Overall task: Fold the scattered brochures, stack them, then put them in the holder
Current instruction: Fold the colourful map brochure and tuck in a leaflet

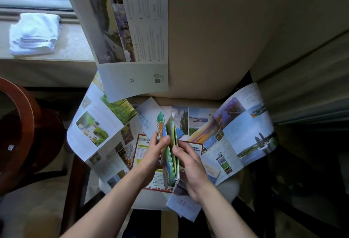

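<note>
A green and orange brochure (168,133), pleated into narrow panels, stands on edge over the chair seat. My left hand (154,154) pinches its left side with thumb and fingers. My right hand (190,164) grips its right side. Under them lie several unfolded brochures: a red-bordered leaflet (140,149), a wide one with green landscape photos (98,124) hanging off the left, a wide one with blue lake photos (249,135) curling up at the right, and a small pale one (184,206) at the front edge. No holder is in view.
A long grey brochure (132,35) leans against the beige chair back (217,39). A folded white towel (35,33) lies on the window ledge at the left. A round dark wooden table (22,124) stands at the left. Dark floor lies at the right.
</note>
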Motion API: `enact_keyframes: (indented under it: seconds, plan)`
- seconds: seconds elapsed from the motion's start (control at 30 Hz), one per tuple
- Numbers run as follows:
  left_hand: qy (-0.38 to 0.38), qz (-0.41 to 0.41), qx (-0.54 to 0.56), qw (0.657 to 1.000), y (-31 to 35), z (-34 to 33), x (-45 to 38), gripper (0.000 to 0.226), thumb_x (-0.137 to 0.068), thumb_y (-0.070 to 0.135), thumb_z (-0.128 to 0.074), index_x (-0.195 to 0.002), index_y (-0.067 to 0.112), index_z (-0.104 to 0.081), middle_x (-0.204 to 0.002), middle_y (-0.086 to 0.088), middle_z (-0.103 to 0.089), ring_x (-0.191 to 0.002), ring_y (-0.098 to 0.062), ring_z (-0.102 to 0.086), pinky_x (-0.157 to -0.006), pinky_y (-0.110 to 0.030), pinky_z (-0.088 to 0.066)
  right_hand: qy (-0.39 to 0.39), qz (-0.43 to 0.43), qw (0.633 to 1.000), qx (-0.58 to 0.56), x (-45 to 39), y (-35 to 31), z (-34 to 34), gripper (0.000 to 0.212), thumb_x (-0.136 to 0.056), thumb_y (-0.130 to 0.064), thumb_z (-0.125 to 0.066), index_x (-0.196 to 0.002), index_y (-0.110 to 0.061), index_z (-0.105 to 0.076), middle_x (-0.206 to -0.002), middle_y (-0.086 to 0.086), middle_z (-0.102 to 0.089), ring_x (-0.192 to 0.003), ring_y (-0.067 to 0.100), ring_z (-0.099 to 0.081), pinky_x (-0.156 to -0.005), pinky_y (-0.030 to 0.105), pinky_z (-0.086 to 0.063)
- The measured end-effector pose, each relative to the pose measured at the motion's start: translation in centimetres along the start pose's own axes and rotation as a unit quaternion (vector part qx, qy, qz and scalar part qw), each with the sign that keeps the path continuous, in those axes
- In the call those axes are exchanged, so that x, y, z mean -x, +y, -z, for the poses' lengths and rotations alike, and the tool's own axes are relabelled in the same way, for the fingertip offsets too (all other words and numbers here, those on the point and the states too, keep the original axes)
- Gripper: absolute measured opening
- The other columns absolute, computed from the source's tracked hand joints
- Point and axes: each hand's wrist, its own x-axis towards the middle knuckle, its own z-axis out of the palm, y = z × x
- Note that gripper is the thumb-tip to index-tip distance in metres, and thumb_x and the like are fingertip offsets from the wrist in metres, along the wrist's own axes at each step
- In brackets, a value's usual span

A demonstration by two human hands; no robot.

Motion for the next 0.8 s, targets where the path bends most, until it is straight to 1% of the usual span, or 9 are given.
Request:
enact_keyframes:
  seconds: [0.07,0.17,0.33,0.43,0.5,0.57,0.63,0.73,0.8]
  plan:
    - [-0.004,-0.011,-0.002,1.0,-0.1,0.4,0.1,0.083,-0.071,0.066,-0.061,-0.147,0.041,-0.037,-0.141,0.007,-0.054,-0.121,-0.018,-0.058,-0.097,-0.053,-0.051,-0.009,-0.006,1.0,0.0,-0.1,0.1,0.6,0.03,-0.091,-0.032,-0.068,-0.12,-0.028,-0.072,-0.116,0.006,-0.077,-0.112,0.028,-0.071,-0.104,0.057,-0.051]
    - [0.0,-0.034,-0.012,0.999,-0.3,1.0,0.1,0.086,-0.063,0.071,-0.064,-0.141,0.042,-0.043,-0.136,0.009,-0.06,-0.12,-0.014,-0.06,-0.093,-0.05,-0.051,-0.029,-0.008,0.999,-0.019,-0.1,0.0,1.2,0.037,-0.086,-0.034,-0.064,-0.122,-0.028,-0.072,-0.121,0.006,-0.075,-0.115,0.028,-0.07,-0.104,0.055,-0.051]
    - [0.037,-0.075,-0.006,0.997,-0.7,1.6,0.4,0.088,-0.064,0.069,-0.067,-0.143,0.041,-0.043,-0.125,0.016,-0.068,-0.109,-0.003,-0.067,-0.084,-0.038,-0.05,-0.032,-0.024,0.998,-0.042,-0.3,0.1,2.1,0.04,-0.084,-0.033,-0.06,-0.122,-0.028,-0.073,-0.122,0.008,-0.075,-0.114,0.029,-0.07,-0.097,0.053,-0.056]
    - [0.043,-0.083,-0.011,0.996,-0.7,1.5,0.6,0.094,-0.062,0.069,-0.069,-0.146,0.04,-0.039,-0.128,0.015,-0.066,-0.108,0.0,-0.066,-0.083,-0.032,-0.05,-0.051,-0.036,0.997,-0.049,-0.3,0.2,2.2,0.04,-0.084,-0.035,-0.062,-0.122,-0.029,-0.072,-0.126,0.008,-0.073,-0.117,0.029,-0.069,-0.101,0.056,-0.053]
    - [0.042,-0.076,-0.036,0.996,-0.7,1.2,0.7,0.108,-0.058,0.068,-0.072,-0.153,0.036,-0.029,-0.136,0.012,-0.059,-0.113,-0.002,-0.065,-0.093,-0.036,-0.052,-0.067,-0.04,0.996,-0.042,-0.3,0.5,1.7,0.042,-0.086,-0.035,-0.063,-0.127,-0.029,-0.07,-0.128,0.007,-0.072,-0.121,0.029,-0.067,-0.105,0.059,-0.049]
    - [0.046,-0.061,-0.086,0.993,-0.6,0.9,0.7,0.121,-0.054,0.069,-0.073,-0.157,0.03,-0.021,-0.147,0.003,-0.05,-0.127,-0.013,-0.056,-0.11,-0.044,-0.043,-0.079,-0.045,0.994,-0.057,-0.1,0.8,0.9,0.046,-0.087,-0.034,-0.065,-0.132,-0.026,-0.066,-0.131,0.007,-0.07,-0.124,0.029,-0.065,-0.109,0.058,-0.046]
    - [0.059,-0.045,-0.126,0.989,-0.5,0.6,0.6,0.128,-0.052,0.072,-0.072,-0.159,0.027,-0.017,-0.153,-0.002,-0.042,-0.135,-0.02,-0.047,-0.116,-0.046,-0.036,-0.089,-0.048,0.992,-0.072,0.1,1.0,0.3,0.05,-0.087,-0.03,-0.069,-0.136,-0.024,-0.063,-0.133,0.007,-0.069,-0.125,0.029,-0.064,-0.111,0.055,-0.045]
    - [0.065,-0.034,-0.133,0.988,-0.5,0.3,0.5,0.123,-0.055,0.077,-0.067,-0.157,0.027,-0.022,-0.155,-0.004,-0.04,-0.14,-0.024,-0.043,-0.117,-0.051,-0.033,-0.077,-0.056,0.995,-0.038,0.4,0.9,0.0,0.045,-0.089,-0.012,-0.068,-0.132,-0.021,-0.063,-0.123,0.01,-0.074,-0.114,0.031,-0.071,-0.102,0.053,-0.053]
    - [0.072,-0.013,-0.081,0.994,-0.8,0.6,0.7,0.107,-0.066,0.075,-0.066,-0.154,0.027,-0.029,-0.151,0.002,-0.045,-0.136,-0.021,-0.048,-0.115,-0.049,-0.037,-0.038,-0.08,0.996,-0.011,0.3,0.7,0.4,0.039,-0.092,0.004,-0.061,-0.126,-0.013,-0.066,-0.111,0.014,-0.078,-0.102,0.034,-0.075,-0.093,0.051,-0.058]
